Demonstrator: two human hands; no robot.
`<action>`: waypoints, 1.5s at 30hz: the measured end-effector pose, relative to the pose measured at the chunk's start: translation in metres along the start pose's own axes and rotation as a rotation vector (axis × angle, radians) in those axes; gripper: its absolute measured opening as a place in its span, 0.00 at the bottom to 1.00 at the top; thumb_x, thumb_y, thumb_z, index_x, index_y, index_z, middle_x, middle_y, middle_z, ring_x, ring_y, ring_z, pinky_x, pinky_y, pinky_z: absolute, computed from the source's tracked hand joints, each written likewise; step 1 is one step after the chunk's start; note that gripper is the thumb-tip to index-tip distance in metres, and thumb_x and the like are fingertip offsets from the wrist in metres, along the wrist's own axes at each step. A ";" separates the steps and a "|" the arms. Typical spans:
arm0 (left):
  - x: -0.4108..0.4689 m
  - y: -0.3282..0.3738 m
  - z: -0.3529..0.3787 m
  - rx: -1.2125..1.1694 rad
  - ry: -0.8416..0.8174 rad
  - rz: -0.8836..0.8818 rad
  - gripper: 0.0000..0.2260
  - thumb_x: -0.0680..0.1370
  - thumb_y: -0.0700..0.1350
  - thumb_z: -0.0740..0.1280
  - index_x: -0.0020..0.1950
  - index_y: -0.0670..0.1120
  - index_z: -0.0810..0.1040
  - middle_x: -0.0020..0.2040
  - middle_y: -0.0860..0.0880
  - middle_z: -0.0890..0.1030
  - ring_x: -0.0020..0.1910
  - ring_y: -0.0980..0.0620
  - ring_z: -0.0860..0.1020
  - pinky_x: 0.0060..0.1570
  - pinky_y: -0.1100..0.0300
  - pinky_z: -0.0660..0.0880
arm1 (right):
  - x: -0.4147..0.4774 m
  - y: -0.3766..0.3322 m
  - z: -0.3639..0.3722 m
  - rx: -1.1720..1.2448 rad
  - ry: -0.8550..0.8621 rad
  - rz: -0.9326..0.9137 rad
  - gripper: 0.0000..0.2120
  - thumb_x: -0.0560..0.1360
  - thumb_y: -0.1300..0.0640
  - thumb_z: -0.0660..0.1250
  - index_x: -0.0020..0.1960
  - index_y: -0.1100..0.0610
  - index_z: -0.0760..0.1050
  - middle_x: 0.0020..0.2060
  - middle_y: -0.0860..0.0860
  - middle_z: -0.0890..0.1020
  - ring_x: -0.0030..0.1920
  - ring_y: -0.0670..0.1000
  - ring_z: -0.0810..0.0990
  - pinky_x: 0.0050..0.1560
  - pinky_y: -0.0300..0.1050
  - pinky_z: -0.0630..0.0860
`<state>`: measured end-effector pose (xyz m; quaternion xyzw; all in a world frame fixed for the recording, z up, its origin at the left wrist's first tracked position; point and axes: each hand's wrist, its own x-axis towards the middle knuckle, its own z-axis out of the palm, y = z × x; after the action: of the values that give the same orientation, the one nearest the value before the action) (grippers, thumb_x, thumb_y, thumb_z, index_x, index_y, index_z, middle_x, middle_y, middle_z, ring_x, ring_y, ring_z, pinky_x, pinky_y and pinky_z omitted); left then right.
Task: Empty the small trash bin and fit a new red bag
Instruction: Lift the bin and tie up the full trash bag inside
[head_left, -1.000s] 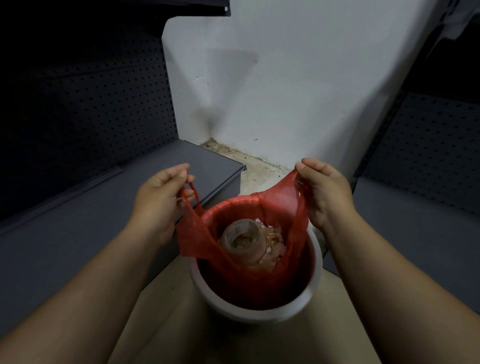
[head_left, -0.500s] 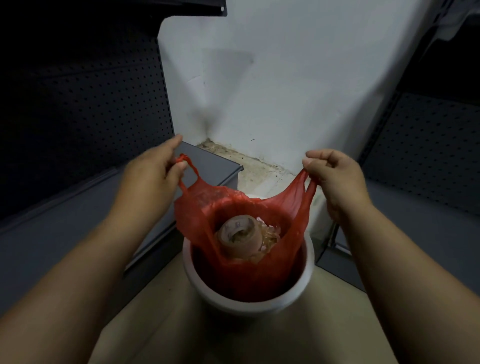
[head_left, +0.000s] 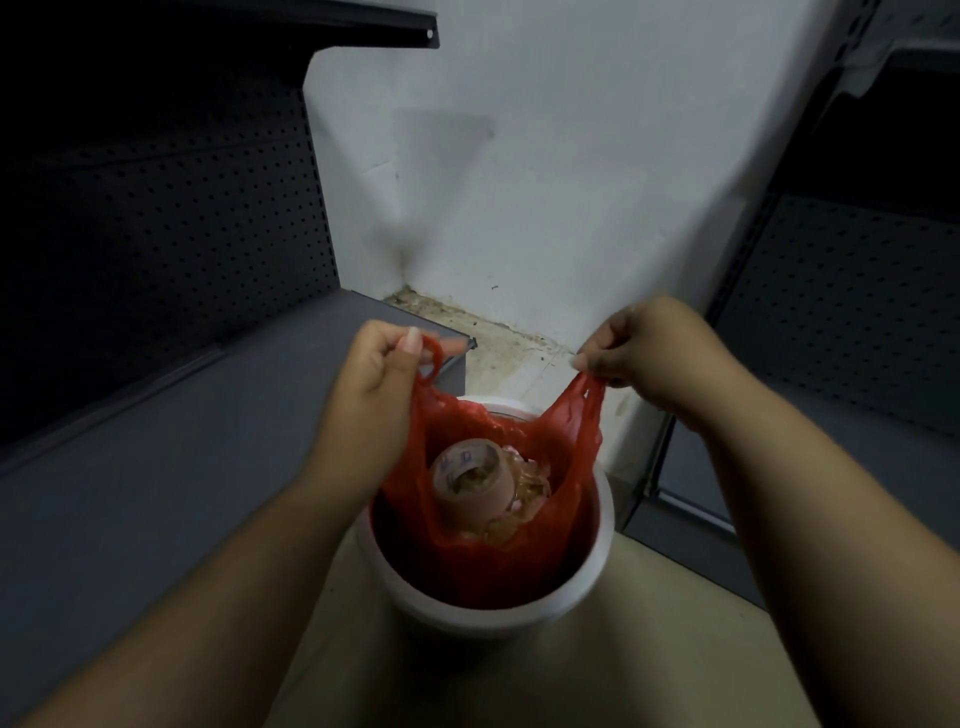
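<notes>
A small white round trash bin (head_left: 605, 551) stands on the beige floor between two shelf units. A red plastic bag (head_left: 576, 447) sits in it, its upper part pulled up above the rim. Inside the bag lie a brown tape roll (head_left: 470, 480) and crumpled clear wrapping. My left hand (head_left: 374, 374) pinches the bag's left handle loop above the bin's left side. My right hand (head_left: 654, 353) pinches the right handle above the bin's far right side. The bag's bottom is still down inside the bin.
A grey metal shelf (head_left: 156, 467) with a dark pegboard back (head_left: 171, 208) runs along the left. Another grey shelf unit (head_left: 831, 441) stands at the right. A white wall (head_left: 519, 182) rises behind the bin, with dirt along its foot.
Both hands have risen with the bag handles and drawn apart, so the red bag is stretched higher out of the bin. The bin has stayed in place.
</notes>
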<state>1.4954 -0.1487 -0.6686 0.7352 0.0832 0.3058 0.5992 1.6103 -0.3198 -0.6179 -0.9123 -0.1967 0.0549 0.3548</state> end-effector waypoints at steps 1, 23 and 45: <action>-0.001 -0.002 0.006 -0.041 -0.016 -0.019 0.10 0.80 0.46 0.54 0.41 0.51 0.71 0.41 0.53 0.84 0.46 0.57 0.82 0.48 0.63 0.76 | 0.000 -0.001 0.003 0.021 0.002 0.000 0.06 0.70 0.59 0.74 0.38 0.62 0.82 0.33 0.57 0.83 0.37 0.57 0.80 0.50 0.55 0.80; 0.002 -0.030 0.062 -0.387 -0.341 -0.648 0.41 0.75 0.67 0.37 0.44 0.38 0.79 0.24 0.46 0.79 0.21 0.56 0.76 0.25 0.67 0.70 | -0.011 -0.023 0.042 0.304 -0.052 -0.220 0.06 0.72 0.60 0.71 0.38 0.53 0.79 0.32 0.50 0.80 0.31 0.42 0.74 0.39 0.37 0.72; 0.005 -0.044 0.055 -0.160 -0.362 -0.565 0.37 0.63 0.76 0.52 0.25 0.42 0.72 0.21 0.45 0.69 0.22 0.48 0.66 0.30 0.56 0.64 | -0.008 0.004 0.043 -0.032 -0.246 -0.294 0.03 0.71 0.59 0.73 0.44 0.57 0.82 0.30 0.46 0.81 0.30 0.38 0.77 0.39 0.34 0.72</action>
<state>1.5407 -0.1803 -0.7127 0.6760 0.1514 -0.0021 0.7212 1.5938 -0.2989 -0.6528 -0.8657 -0.3708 0.1104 0.3177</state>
